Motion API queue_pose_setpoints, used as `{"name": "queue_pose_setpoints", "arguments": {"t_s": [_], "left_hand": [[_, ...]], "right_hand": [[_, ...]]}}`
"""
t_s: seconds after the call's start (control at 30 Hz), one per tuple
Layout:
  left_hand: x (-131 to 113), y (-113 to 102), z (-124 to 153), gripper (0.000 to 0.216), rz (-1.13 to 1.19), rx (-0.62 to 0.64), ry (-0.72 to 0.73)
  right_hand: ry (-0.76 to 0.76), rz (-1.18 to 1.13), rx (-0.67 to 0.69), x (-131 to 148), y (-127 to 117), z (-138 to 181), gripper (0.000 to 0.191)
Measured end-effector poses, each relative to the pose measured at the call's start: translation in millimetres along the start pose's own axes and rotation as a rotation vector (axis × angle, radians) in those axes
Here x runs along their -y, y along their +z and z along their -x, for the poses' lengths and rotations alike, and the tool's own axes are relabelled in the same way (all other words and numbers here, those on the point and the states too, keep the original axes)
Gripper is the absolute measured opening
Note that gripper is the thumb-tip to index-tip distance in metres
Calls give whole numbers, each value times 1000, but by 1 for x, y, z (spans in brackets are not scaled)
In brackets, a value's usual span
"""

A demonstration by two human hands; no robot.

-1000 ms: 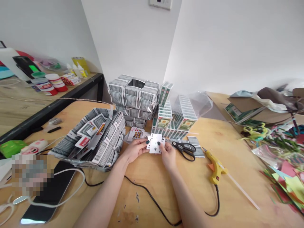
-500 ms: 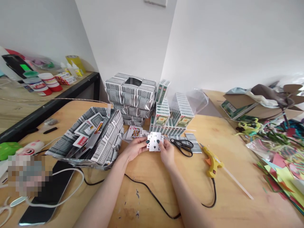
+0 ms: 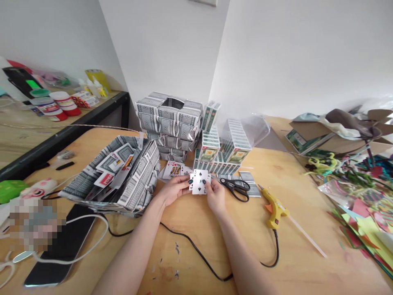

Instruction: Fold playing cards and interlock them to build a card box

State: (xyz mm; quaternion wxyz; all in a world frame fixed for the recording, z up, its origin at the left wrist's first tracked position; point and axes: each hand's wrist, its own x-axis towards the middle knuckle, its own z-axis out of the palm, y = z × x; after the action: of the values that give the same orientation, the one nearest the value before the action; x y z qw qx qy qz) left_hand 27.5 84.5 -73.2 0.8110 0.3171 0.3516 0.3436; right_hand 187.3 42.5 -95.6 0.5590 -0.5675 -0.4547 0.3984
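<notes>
Two playing cards (image 3: 200, 186), a three of spades over a four turned crosswise behind it, are pinched between both hands above the table. My left hand (image 3: 175, 189) grips their left edge, thumb in front. On the right edge, my right hand (image 3: 215, 194) holds them the same way. Just beyond lie loose face-up cards (image 3: 174, 170). Black-handled scissors (image 3: 238, 188) rest right of my right hand, partly over cards lying back up (image 3: 250, 184). A yellow glue gun (image 3: 275, 211) with a clear glue stick lies farther right.
At left stands a basket built of folded cards (image 3: 135, 192), with loose cards inside. Behind it rises a taller card-built box (image 3: 168, 119). Stacked card packs (image 3: 227, 151) stand beside that. A black cable (image 3: 196, 250) crosses the front; a phone (image 3: 61, 254) lies left, coloured paper (image 3: 368, 233) right.
The two cards have shifted very slightly in my fingers, the front one still over the crosswise one. Otherwise the view has only moved a little.
</notes>
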Motion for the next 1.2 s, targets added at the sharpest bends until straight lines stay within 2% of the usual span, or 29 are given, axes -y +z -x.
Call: {"name": "queue_pose_setpoints", "arguments": {"t_s": [0.67, 0.93, 1.2], "left_hand": [[2, 4, -2, 34, -71, -20, 82], [3, 4, -2, 30, -55, -34, 65], [1, 5, -1, 29, -67, -36, 61]], "right_hand": [[-29, 35, 14, 2, 2, 3, 30], [-19, -3, 22, -1, 3, 3, 26], [-40, 53, -10, -4, 2, 4, 26]]}}
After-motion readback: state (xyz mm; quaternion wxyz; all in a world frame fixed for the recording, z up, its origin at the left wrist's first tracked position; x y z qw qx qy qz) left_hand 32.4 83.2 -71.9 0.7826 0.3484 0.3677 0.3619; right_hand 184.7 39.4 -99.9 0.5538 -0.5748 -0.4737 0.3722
